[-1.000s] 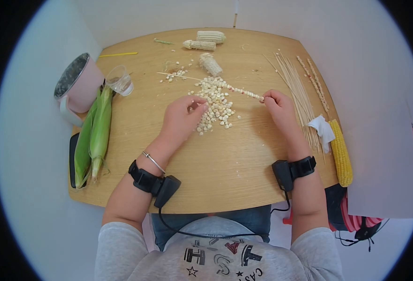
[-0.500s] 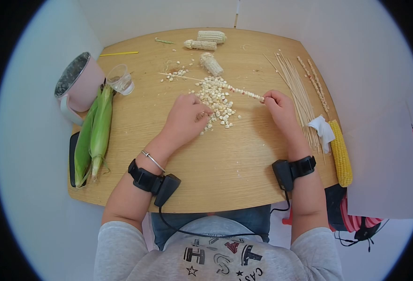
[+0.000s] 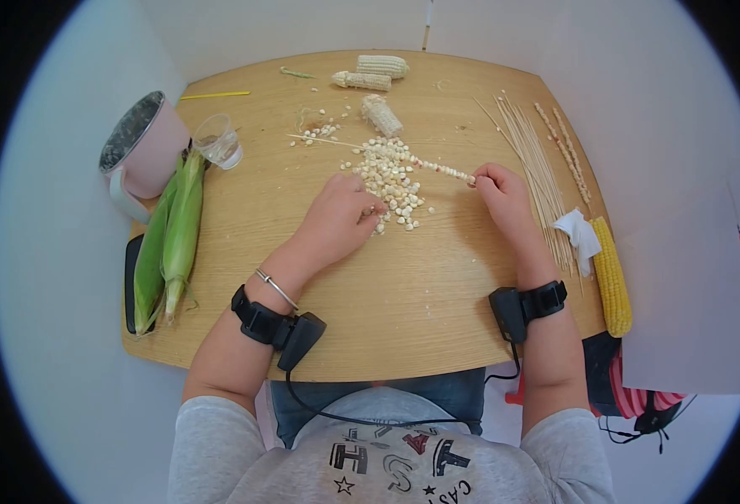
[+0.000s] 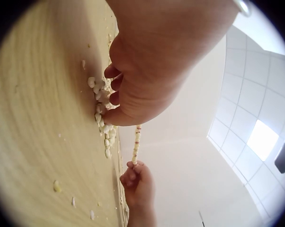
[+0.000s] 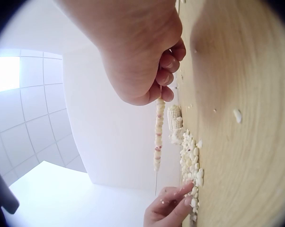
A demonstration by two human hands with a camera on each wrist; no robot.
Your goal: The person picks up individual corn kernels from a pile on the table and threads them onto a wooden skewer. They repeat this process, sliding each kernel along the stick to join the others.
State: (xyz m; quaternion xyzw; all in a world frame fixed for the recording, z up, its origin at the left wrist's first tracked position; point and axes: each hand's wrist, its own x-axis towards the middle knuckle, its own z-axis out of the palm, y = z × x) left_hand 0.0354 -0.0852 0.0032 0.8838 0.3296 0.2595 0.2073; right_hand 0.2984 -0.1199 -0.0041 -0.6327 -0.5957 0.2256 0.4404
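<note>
A loose pile of pale corn kernels (image 3: 399, 189) lies mid-table. At its near left side, my left hand (image 3: 334, 220) has bent fingers touching kernels (image 4: 108, 137); the right wrist view shows a gap between its thumb and forefinger (image 5: 168, 208). My right hand (image 3: 504, 202) pinches the right end of a thin skewer threaded with pale and reddish kernels (image 3: 441, 169). Its bare tip (image 3: 319, 139) points left, above the pile. Seen from the right wrist, the threaded kernels (image 5: 158, 137) hang below the pinching fingers (image 5: 167, 78).
Cobs (image 3: 381, 115) lie behind the pile. Bare skewers (image 3: 531, 160), two threaded skewers (image 3: 567, 155), a white tissue (image 3: 579, 231) and a yellow cob (image 3: 611, 277) lie right. Left are a pink pot (image 3: 153, 155), a clear cup (image 3: 223, 147) and green-husked corn (image 3: 182, 227).
My left hand has moved slightly right, into the near left edge of the pile, and its fingers have come down among the kernels. My right hand has stayed almost still with the threaded skewer.
</note>
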